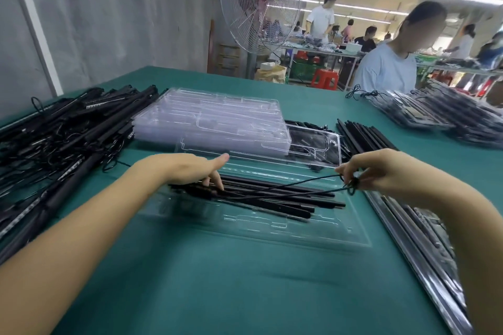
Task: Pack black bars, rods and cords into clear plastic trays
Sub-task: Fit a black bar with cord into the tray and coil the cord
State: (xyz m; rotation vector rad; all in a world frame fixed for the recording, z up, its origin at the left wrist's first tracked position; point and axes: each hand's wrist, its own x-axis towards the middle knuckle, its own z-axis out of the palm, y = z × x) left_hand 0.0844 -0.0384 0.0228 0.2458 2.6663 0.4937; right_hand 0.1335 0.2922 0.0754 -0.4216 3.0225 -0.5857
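A clear plastic tray lies on the green table in front of me. Several black bars and rods lie across its far half. My left hand presses the left ends of the bars with its fingertips, thumb stretched out. My right hand pinches the coiled end of a thin black cord, which runs taut from the bars up to my fingers.
A tangled heap of black bars and cords fills the left. A stack of empty clear trays sits behind the working tray. Loose black rods and packed trays lie right. A person sits across the table, a fan behind.
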